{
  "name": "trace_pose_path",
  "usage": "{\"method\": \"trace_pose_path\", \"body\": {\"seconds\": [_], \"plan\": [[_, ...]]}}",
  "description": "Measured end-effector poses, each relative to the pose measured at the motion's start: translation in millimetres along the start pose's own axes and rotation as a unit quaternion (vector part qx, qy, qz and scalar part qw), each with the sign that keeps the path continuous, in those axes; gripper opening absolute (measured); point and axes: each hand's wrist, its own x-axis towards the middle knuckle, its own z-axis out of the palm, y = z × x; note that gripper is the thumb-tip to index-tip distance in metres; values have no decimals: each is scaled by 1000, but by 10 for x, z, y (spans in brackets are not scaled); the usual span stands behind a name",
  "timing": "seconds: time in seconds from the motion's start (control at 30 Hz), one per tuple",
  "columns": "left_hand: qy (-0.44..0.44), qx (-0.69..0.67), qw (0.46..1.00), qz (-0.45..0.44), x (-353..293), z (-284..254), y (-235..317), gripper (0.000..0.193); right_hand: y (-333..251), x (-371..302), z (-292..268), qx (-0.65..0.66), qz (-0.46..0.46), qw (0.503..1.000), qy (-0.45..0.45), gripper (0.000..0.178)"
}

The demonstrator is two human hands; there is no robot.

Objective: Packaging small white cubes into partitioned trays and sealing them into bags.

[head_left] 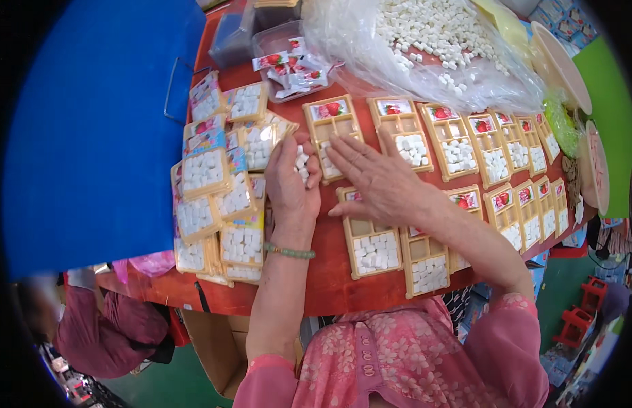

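My left hand is cupped around several small white marshmallows, beside a cream tray with compartments. My right hand lies flat over that tray, its fingers stretched out and the fingertips at the tray's lower compartment, where marshmallows partly show. A strawberry-printed sachet sits in the tray's top compartment. Under my right palm and wrist, parts of the nearer trays are hidden. One of these, a tray with a lower section full of marshmallows, juts out below my hand.
Stacked filled trays stand at the left by a blue panel. More trays line the red table to the right. Behind are a plastic box of sachets and a clear bag of loose marshmallows. Pink round tubs edge the right.
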Motion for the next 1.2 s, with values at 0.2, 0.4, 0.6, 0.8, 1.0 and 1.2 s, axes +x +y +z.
{"method": "trace_pose_path", "body": {"seconds": [0.2,0.4,0.6,0.8,1.0,1.2], "plan": [[3,71,997,24,-150,42,-88,27,-25,-27,9,28,-5,999,37,94],[14,74,997,21,-187,20,-36,28,-3,-48,-357,29,1,1000,-2,85],[-21,75,997,30,-145,6,-48,28,483,-602,-469,1,125,992,-32,69],[-17,122,991,48,-174,36,-68,27,599,-702,-382,8,106,994,15,57],[-29,132,990,44,-181,21,-63,27,637,-589,-373,83,70,988,107,23],[-20,146,989,35,-197,60,-83,27,700,-504,-313,94,38,988,116,16]]}}
